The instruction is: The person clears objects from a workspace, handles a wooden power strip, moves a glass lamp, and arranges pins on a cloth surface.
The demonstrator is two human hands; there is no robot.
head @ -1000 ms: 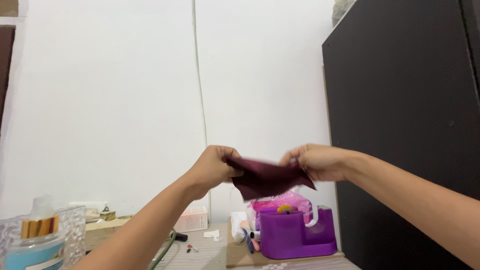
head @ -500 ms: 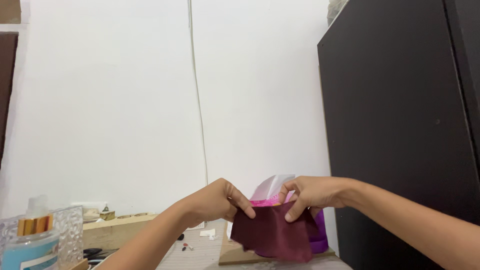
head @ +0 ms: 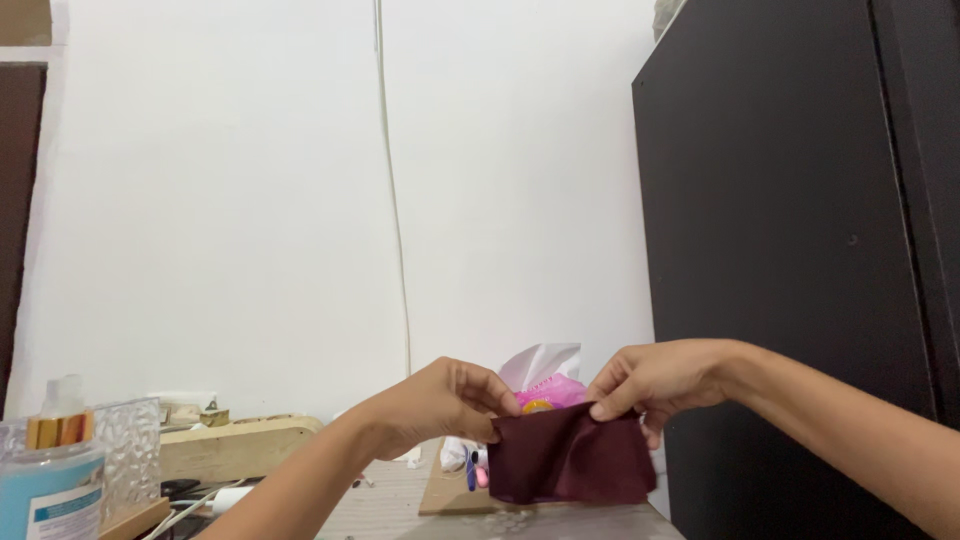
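Both hands are up in front of the white wall [head: 220,220], and between them hangs a dark maroon cloth [head: 570,460], held just above the table [head: 400,505] and in front of the pink and white bag [head: 545,375]. The left hand [head: 440,405] pinches the cloth's upper left corner, fingers curled and pressed together on the edge; the right hand [head: 660,380] pinches the upper right corner between thumb and forefinger, the other fingers tucked close. The top edge runs nearly level from hand to hand and the piece drops flat below. To hold it well, I'd judge the grip should stay at the very corners with even pull from both sides, so the top edge stays straight and no slack bunches in the middle. Against the picture half a second back, the cloth now hangs flatter and squarer, its top edge tauter, and the purple tape dispenser that showed behind it is now hidden. A second back the hands were higher, with the cloth crumpled between them. Off to the left stand a blue bottle [head: 45,480] and a clear patterned container [head: 130,450]; the black cabinet [head: 800,250] fills the right.
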